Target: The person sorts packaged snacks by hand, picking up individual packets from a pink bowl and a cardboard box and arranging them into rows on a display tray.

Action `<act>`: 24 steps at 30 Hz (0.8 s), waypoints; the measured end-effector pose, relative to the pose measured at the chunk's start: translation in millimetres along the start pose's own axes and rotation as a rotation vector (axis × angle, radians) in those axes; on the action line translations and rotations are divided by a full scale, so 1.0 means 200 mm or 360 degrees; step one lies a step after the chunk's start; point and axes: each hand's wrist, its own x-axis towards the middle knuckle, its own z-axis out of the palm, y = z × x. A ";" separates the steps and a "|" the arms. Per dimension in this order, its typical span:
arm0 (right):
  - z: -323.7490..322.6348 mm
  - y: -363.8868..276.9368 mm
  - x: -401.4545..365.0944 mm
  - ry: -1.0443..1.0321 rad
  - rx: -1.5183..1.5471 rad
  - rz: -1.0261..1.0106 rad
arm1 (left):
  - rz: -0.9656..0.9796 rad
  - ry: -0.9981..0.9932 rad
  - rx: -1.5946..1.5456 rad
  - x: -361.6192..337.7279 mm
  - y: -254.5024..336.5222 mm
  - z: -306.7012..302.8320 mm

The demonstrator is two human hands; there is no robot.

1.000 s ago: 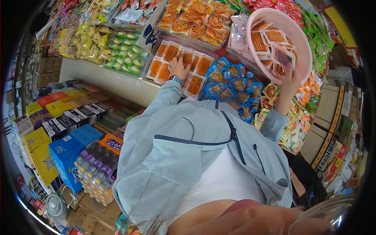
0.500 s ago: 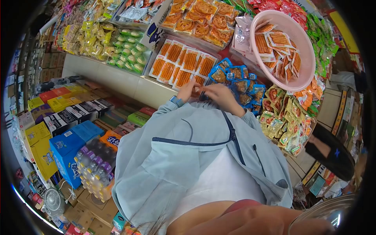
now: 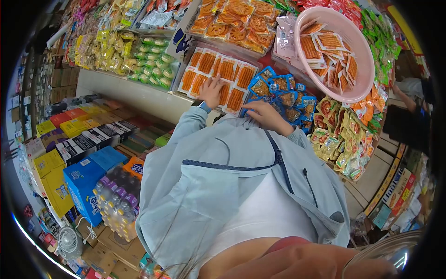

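Observation:
My left hand, with a watch at its wrist, lies over the tray of orange strip-snack packets. Its fingers are spread, the tips touching packets in the middle of the rows. Close to my jacket, my right hand hovers at the tray's near right corner, fingers loosely stretched to the left and nothing visible in them. Just beyond it lies a pile of blue snack packets. A pink basket holding more orange strip packets sits at the upper right.
Packs of orange sliced snacks lie behind the tray; green-and-white packets fill a compartment to the left. Gold-coloured packets heap at the right. Boxes and shrink-wrapped bottles stand lower left. A person's arm shows far right.
My hands were together at the tray's near edge and have parted. The left has moved forward and left onto the packets; the right has drawn slightly back. The person at right has shifted upward.

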 end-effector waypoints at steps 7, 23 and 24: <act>-0.27 -0.08 -0.10 0.0956 -0.0023 -0.0232 | -0.0068 0.0101 -0.0197 0.00 0.04 0.11; -1.04 0.27 -0.34 0.1294 -0.1451 0.0956 | -0.0133 -0.0079 -0.0038 0.00 0.08 0.06; -1.05 0.26 -0.34 0.1441 -0.1339 0.0891 | -0.0132 -0.0071 -0.0044 0.01 0.07 0.06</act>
